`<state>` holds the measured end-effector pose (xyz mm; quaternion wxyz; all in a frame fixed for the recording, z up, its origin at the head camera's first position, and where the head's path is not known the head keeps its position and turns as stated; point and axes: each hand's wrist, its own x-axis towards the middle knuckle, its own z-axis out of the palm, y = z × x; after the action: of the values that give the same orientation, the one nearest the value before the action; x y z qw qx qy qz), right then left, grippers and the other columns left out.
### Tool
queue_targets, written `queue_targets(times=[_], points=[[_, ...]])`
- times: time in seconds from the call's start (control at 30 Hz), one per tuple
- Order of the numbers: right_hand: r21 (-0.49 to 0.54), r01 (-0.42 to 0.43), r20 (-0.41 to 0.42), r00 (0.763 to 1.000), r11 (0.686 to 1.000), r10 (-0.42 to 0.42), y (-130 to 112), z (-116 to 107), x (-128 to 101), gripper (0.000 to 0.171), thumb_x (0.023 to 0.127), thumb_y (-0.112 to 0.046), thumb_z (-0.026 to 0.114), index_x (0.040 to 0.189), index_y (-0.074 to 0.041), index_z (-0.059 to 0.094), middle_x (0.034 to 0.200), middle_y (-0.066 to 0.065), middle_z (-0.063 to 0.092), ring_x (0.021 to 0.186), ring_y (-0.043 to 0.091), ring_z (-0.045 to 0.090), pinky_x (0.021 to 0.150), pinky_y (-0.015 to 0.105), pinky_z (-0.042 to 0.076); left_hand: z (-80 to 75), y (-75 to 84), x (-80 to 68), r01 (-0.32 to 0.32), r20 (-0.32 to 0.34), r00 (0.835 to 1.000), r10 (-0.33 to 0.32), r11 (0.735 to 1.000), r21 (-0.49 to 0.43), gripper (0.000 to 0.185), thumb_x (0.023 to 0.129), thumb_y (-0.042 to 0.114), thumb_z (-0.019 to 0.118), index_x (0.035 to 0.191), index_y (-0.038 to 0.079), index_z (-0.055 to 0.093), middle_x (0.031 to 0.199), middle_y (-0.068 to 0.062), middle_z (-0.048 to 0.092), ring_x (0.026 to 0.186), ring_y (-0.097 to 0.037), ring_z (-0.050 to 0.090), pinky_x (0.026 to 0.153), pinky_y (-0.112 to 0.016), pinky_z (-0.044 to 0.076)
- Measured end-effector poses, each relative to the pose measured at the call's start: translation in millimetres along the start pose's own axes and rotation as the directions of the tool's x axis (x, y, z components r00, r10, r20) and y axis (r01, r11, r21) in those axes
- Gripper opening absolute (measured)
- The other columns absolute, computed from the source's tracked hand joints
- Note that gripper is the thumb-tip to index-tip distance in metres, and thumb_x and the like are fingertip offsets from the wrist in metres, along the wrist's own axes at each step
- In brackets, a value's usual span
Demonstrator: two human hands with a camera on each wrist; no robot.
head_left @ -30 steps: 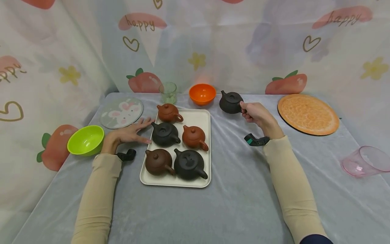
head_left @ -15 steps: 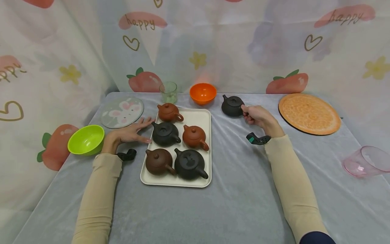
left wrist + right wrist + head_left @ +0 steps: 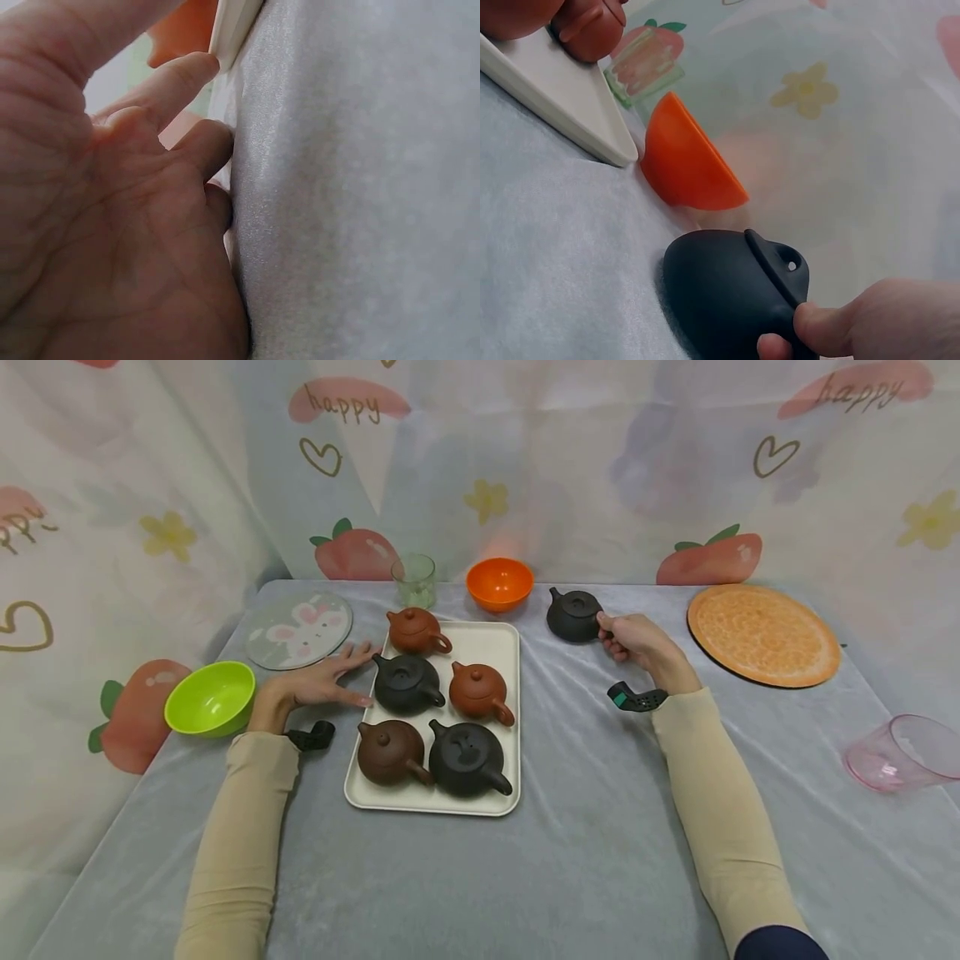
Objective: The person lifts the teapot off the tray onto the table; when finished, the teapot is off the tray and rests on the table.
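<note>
My right hand (image 3: 633, 642) grips the handle of a black teapot (image 3: 573, 614) that stands on the grey cloth right of the cream tray (image 3: 504, 647); in the right wrist view the same black teapot (image 3: 727, 289) sits under my thumb (image 3: 832, 330). The tray carries several teapots: a reddish one (image 3: 413, 630) at the back, a black one (image 3: 405, 683), a reddish one (image 3: 478, 691), a dark brown one (image 3: 387, 752) and a black one (image 3: 465, 758). My left hand (image 3: 318, 683) lies flat on the cloth, fingers straight, against the tray's left edge (image 3: 232, 30).
An orange bowl (image 3: 498, 583) and a small glass (image 3: 413, 579) stand behind the tray. A rabbit coaster (image 3: 298, 629) and a green bowl (image 3: 211, 698) are at the left. An orange round mat (image 3: 762, 633) and a tipped pink cup (image 3: 900, 752) lie at the right.
My right hand has lowered the black teapot slightly and set it on the cloth beside the tray. The left hand has stayed in place.
</note>
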<state>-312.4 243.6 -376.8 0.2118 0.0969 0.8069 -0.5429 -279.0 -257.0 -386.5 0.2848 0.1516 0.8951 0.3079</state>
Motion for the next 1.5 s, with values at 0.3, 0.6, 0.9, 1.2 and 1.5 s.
queue_targets(times=[0.3,0.6,0.9,1.2,1.5], points=[[-0.057,0.003,0.001,1.000,0.998,-0.003,0.3,0.7,-2.5,0.049,0.103,-0.049,0.037,0.102,-0.002,0.049,0.074,-0.002,0.048,0.061,0.008,0.040,0.059,0.023,0.035,-2.8,-0.5,2.0,0.004,0.002,1.000,-0.005,1.000,0.012,0.106,0.081,0.040,0.078,0.158,0.023,0.008,0.165,-0.005,-0.010,0.149,-0.029,-0.020,0.114,-0.065,-0.003],[-0.057,0.002,0.002,1.000,0.998,-0.002,2.4,0.3,0.9,0.048,0.102,-0.050,0.038,0.102,-0.003,0.049,0.075,-0.002,0.049,0.062,0.008,0.042,0.058,0.023,0.036,-1.1,-2.4,3.4,-0.001,0.011,1.000,0.001,1.000,0.002,0.104,0.082,0.037,0.078,0.158,0.028,0.008,0.165,-0.002,-0.010,0.148,-0.029,-0.022,0.113,-0.066,-0.004],[-0.075,-0.003,-0.014,1.000,0.997,0.002,1.7,-3.4,-3.1,0.046,0.103,-0.045,0.039,0.111,0.000,0.049,0.077,-0.002,0.055,0.061,0.007,0.048,0.059,0.022,0.041,-1.7,-2.9,5.5,0.006,0.011,1.000,-0.007,0.999,0.033,0.106,0.082,0.041,0.077,0.158,0.023,0.005,0.165,-0.002,-0.010,0.148,-0.028,-0.021,0.114,-0.065,-0.003],[-0.129,-0.019,-0.029,0.999,0.991,0.016,-8.5,-2.4,-2.0,0.050,0.104,-0.044,0.039,0.123,0.000,0.049,0.086,-0.001,0.057,0.067,0.008,0.050,0.065,0.023,0.043,-1.7,-5.1,-1.0,-0.005,-0.018,1.000,0.004,1.000,-0.019,0.100,0.083,0.031,0.077,0.158,0.027,0.011,0.165,-0.002,-0.008,0.149,-0.028,-0.021,0.114,-0.065,-0.003],[-0.137,-0.030,-0.116,0.993,0.990,0.014,-12.4,-2.6,-21.0,0.062,0.103,-0.043,0.040,0.144,0.004,0.035,0.099,0.006,0.056,0.074,0.011,0.051,0.069,0.024,0.044,0.4,-5.3,6.1,-0.007,-0.014,1.000,0.006,1.000,-0.002,0.098,0.085,0.027,0.076,0.158,0.024,0.011,0.165,-0.005,-0.010,0.148,-0.030,-0.022,0.114,-0.065,-0.004]])
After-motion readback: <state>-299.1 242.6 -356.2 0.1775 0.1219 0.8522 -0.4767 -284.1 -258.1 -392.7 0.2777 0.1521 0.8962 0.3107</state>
